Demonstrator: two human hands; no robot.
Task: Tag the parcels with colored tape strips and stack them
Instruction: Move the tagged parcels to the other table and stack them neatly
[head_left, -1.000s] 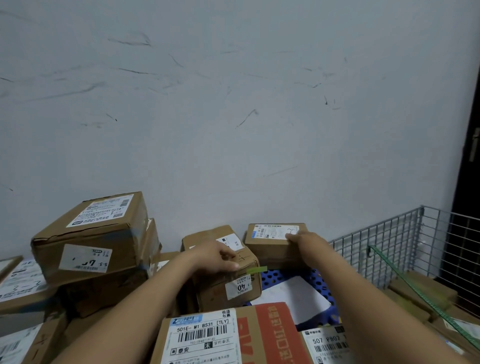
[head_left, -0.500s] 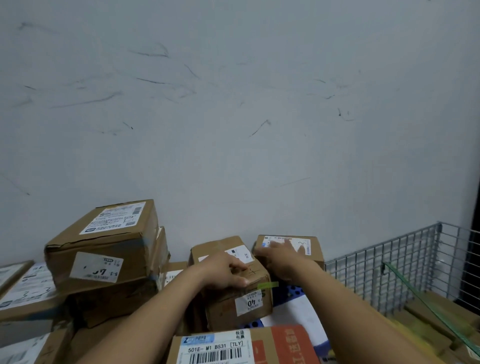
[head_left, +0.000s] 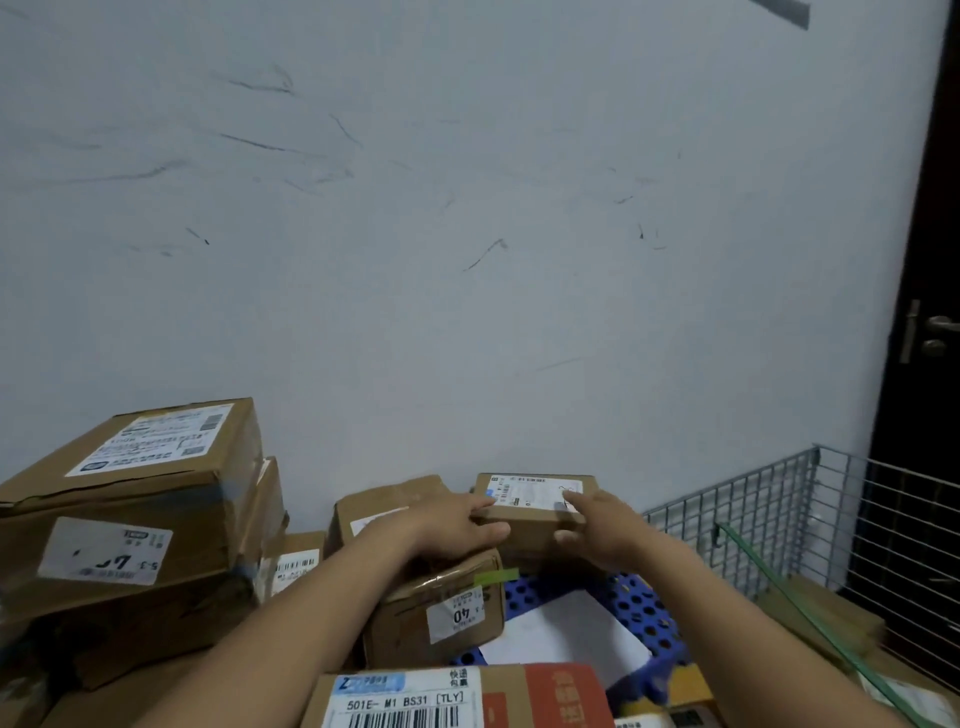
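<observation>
Parcel stack (head_left: 130, 493) at far left: big boxes piled against the wall (head_left: 467, 260), the top one sitting askew. Just right of it, the parcel marked 40 (head_left: 441, 618) already carries a green tape strip (head_left: 496, 576) at its upper right edge.

Left hand (head_left: 457, 525) reaches over that parcel and grips the left end of the small parcel (head_left: 535, 514), fingers on top, thumb along the front. Small parcel sits at the back by the wall, label up; no coloured strip visible on it. Right hand (head_left: 597, 527) pinches its right end, forefinger on the label, thumb on the front face.

Judged step: taking up the small parcel in both hands, for tagging or stacking; which of the two cannot be told. Next move calls for a level lift clear of the parcel marked 40, then a flat landing spot.

Room: wall close behind, stack shuts off the left. Open space lies to the right and front, over the blue crate (head_left: 639, 603) with a white sheet (head_left: 566, 634) in it. Further right a wire cage (head_left: 753, 514) and a slanting green strap (head_left: 810, 618) bound the swing; door (head_left: 930, 260) beyond.
</observation>
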